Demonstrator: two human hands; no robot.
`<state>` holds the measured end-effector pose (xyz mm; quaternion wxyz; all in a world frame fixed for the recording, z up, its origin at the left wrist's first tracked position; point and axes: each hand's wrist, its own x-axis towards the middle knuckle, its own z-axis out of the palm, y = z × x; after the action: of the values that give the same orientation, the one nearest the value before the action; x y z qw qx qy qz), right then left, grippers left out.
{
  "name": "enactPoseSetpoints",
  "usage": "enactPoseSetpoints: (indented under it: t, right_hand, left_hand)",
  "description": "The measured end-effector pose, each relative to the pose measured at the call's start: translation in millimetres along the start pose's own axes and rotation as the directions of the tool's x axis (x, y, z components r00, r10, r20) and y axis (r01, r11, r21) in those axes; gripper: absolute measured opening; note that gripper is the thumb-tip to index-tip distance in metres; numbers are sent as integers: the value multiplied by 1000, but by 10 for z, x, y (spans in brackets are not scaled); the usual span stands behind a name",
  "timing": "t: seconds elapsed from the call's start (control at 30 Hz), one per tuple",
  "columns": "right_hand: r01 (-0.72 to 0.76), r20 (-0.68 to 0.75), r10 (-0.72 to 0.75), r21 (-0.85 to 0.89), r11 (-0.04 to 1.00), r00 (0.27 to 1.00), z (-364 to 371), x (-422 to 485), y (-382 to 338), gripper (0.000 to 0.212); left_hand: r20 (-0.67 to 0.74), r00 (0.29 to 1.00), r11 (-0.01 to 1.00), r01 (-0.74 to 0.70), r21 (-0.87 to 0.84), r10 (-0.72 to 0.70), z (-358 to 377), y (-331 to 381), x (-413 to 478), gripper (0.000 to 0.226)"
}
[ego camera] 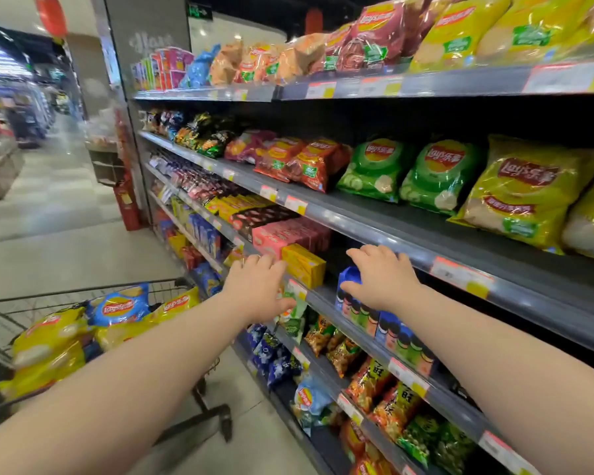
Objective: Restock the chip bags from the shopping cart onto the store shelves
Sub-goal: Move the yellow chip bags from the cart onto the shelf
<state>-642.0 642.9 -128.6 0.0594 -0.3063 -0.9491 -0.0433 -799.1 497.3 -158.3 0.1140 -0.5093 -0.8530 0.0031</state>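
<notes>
- The left hand [258, 286] is held open, gripping nothing, beside a yellow box [304, 265] at the shelf [326, 299] edge.
- The right hand [381, 279] is laid, fingers extended, on a blue pack [350, 279].
- Chip bags [117, 310] are piled in the shopping cart [31, 296].

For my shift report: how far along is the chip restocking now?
Done, it seems: the second shelf already shows rows of chip bags. In hand: nothing; the left hand and right hand reach open toward the boxed snacks. Left: the cart holds several yellow and blue bags.
</notes>
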Motion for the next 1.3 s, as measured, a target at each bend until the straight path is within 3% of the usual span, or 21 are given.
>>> enactPoseSetpoints:
  t: [0.23,0.57,0.87,1.3]
  right_hand:
    - [161,68,-162,25,987,984,155,174,-934,63]
    - [361,159,-362,35,932,919,514,819,-2541,69]
    - [363,269,-369,73,929,890,974,1567,-3608,70]
    - [348,405,-345,70,935,847,1719,2735,-3842,66]
  left_hand:
    - [92,971,975,223,-23,-220,203,-821,-703,77]
    - [231,866,892,453,11,-443,712,-2408,-1367,77]
    - [285,792,827,562,6,-540,1153,-3813,-1531,79]
    - [434,745,804,590,-74,-507,2010,-4345,-800,76]
